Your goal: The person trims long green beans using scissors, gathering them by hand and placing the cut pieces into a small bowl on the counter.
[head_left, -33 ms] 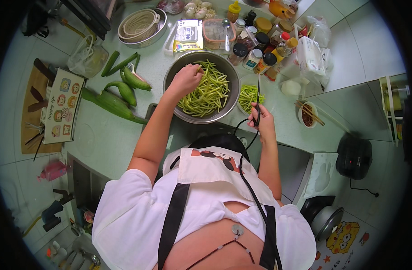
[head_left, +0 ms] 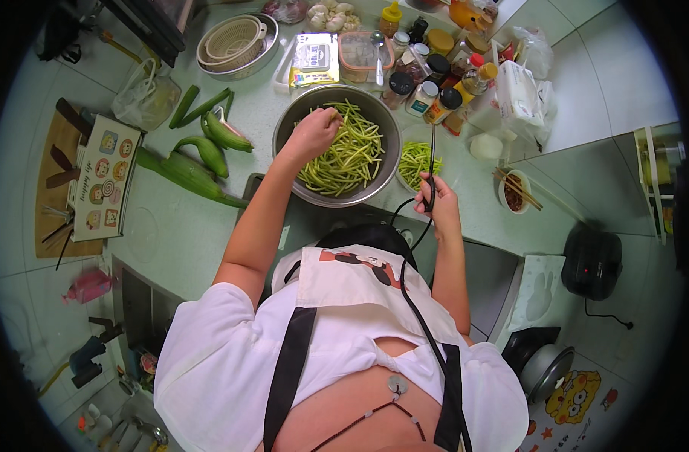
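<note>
Both hands work at the counter: the left hand point(head_left: 314, 134) dips into a steel bowl point(head_left: 287, 124), fingers pinched on green beans point(head_left: 349, 154), while the right hand point(head_left: 433, 197) is closed around a dark knife point(head_left: 432, 162) over a small pile of cut beans point(head_left: 416, 158). Far left lies a flat carton point(head_left: 103, 177) with cartoon pictures, then long green gourds point(head_left: 201, 154). Behind the bowl sit a yellow-and-white packet point(head_left: 314, 62), a lidded clear tub point(head_left: 359, 53) and jars point(head_left: 435, 98); their contents are hard to make out.

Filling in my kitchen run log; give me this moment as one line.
left hand: reaching into green beans in steel bowl | right hand: holds knife above cut beans
</note>
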A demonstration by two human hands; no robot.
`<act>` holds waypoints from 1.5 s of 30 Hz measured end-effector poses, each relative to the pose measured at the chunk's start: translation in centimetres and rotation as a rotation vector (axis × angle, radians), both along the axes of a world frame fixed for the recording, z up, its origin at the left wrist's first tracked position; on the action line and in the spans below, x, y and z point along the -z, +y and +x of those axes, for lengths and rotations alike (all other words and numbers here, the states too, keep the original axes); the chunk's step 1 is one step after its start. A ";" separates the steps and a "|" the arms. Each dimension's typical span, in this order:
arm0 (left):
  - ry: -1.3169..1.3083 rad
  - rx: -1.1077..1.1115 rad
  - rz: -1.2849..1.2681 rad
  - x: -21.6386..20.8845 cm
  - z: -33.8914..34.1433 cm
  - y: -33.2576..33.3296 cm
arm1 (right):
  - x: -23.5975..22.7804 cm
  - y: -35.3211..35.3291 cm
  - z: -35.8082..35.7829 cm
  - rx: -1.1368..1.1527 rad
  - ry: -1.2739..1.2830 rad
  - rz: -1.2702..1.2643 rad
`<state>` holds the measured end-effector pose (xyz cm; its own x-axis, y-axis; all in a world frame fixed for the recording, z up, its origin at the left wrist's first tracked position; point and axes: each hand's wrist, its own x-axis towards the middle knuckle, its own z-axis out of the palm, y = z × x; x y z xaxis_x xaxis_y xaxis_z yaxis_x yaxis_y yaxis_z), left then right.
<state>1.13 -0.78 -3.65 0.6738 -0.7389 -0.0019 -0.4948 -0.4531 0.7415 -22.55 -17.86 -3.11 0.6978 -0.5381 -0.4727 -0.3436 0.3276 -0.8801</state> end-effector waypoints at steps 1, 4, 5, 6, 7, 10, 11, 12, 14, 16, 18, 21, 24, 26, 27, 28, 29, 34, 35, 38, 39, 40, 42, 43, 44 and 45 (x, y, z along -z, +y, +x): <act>0.016 0.015 -0.025 0.5 0.0 -0.1 | 0.0 0.0 -0.1 -0.009 0.007 -0.007; -0.330 -0.060 -0.200 2.1 -0.1 0.1 | 0.1 0.0 -0.4 0.003 -0.004 -0.009; -0.294 -0.089 -0.170 1.5 -0.3 0.1 | 0.1 -0.1 -0.5 0.003 -0.003 -0.011; -0.258 -0.120 -0.140 0.9 -0.6 0.4 | 0.2 -0.1 -0.5 0.003 -0.002 -0.014; -0.221 -0.150 -0.110 0.1 -0.8 0.5 | 0.2 -0.1 -0.6 0.002 -0.001 -0.016; -0.119 -0.220 0.133 -1.5 -1.2 0.6 | 0.1 -0.1 -0.5 -0.001 0.001 -0.019; -0.110 -0.210 0.219 -1.6 -1.3 0.5 | 0.1 0.0 -0.5 0.007 0.001 -0.012; -0.100 -0.199 0.304 -1.7 -1.4 0.5 | 0.1 0.0 -0.5 0.015 0.000 -0.005; -0.127 -0.170 0.367 -1.6 -1.9 0.5 | 0.2 0.0 -0.5 0.024 -0.004 0.003; -0.202 -0.133 0.322 -0.7 -2.7 0.5 | 0.2 0.0 -0.5 0.025 -0.012 0.004; -0.260 -0.129 0.371 0.0 -4.0 -0.1 | 0.3 0.0 -0.5 0.021 -0.008 0.001; -0.337 -0.101 0.496 1.4 -5.6 -1.1 | 0.6 0.1 -0.6 0.010 -0.002 -0.007; -0.570 -0.190 0.406 3.1 -6.2 -1.3 | 0.6 0.2 -0.6 0.005 -0.001 -0.008; -0.482 -0.153 0.405 3.1 -5.5 -1.6 | 0.6 0.3 -0.6 -0.006 0.005 -0.012; -0.440 -0.129 0.413 2.8 -5.1 -1.8 | 0.6 0.3 -0.6 -0.017 0.010 -0.017; -0.398 -0.104 0.422 2.7 -4.9 -1.8 | 0.6 0.4 -0.7 -0.027 0.016 -0.022; -0.379 -0.112 0.356 2.9 -4.8 -1.7 | 0.6 0.4 -0.8 -0.018 0.006 -0.015; -0.439 -0.092 0.344 2.3 -4.6 0.0 | 0.5 0.2 -1.3 0.017 -0.015 0.010; -0.476 -0.081 0.383 2.2 -4.5 0.3 | 0.4 0.2 -1.3 0.025 -0.018 0.012; -0.513 -0.072 0.397 2.1 -4.5 0.9 | 0.3 0.2 -1.4 0.036 -0.021 0.011; -0.508 -0.078 0.382 2.4 -4.4 0.9 | 0.2 0.3 -1.3 0.031 -0.020 0.007; -0.504 -0.085 0.367 2.5 -4.2 0.9 | 0.2 0.4 -1.3 0.024 -0.019 0.002; -0.472 -0.061 0.404 1.8 -3.8 0.6 | 0.3 0.4 -1.2 0.017 -0.013 -0.002; -0.456 -0.051 0.422 1.3 -3.7 0.4 | 0.4 0.4 -1.1 0.012 -0.010 -0.004; -0.477 -0.079 0.362 1.2 -3.6 0.4 | 0.4 0.4 -1.1 0.012 -0.008 -0.004; -0.497 -0.108 0.301 1.0 -3.6 0.4 | 0.4 0.5 -1.0 0.012 -0.007 -0.004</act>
<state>-2.49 -0.41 -4.66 0.7192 -0.6817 0.1344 -0.6891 -0.6750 0.2638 -23.57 -17.41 -3.54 0.6948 -0.5482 -0.4656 -0.3338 0.3278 -0.8838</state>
